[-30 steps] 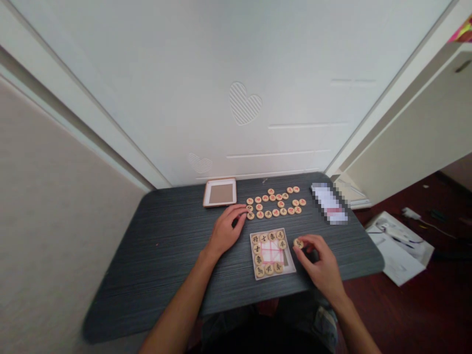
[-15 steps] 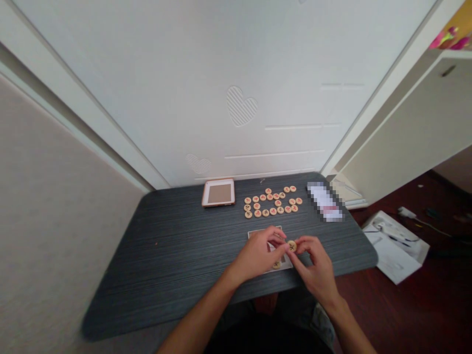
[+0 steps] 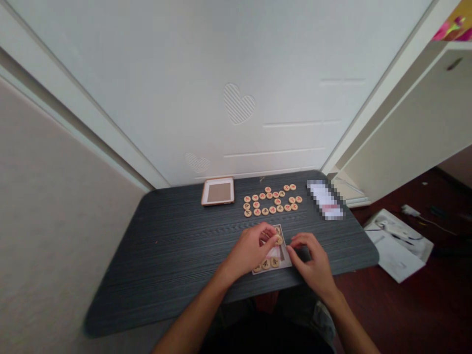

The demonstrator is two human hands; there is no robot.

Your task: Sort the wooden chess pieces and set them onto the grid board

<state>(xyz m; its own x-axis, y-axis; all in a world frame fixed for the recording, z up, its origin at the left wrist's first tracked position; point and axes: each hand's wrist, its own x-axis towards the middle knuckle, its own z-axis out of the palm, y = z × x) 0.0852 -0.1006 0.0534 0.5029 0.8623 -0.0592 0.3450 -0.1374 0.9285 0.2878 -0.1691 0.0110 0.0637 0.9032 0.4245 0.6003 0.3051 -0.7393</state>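
Note:
My left hand (image 3: 252,248) is over a shallow box (image 3: 283,259) near the table's front edge, its thumb and fingers closed on a round wooden Chinese chess piece (image 3: 279,240). Another piece (image 3: 277,230) shows just beyond the fingertips. Along the box's near side lie several more pieces (image 3: 266,264), marked in black. To the right of the box is my right hand (image 3: 312,259), its thumb and fingers curved and apart, with nothing between them. Part of the box is hidden under my left hand.
Rows of Chinese chess pieces (image 3: 273,210), red and black marked, lie on the dark table (image 3: 177,246) beyond the box. A white tray-like lid (image 3: 231,191) lies at the back, left of them. A blurred phone-shaped object (image 3: 325,199) lies at the right. An open white carton (image 3: 398,246) stands on the floor.
The chess piece passed from between both hands into my left hand, which moved left with it over the box. My right hand let go and its fingers opened.

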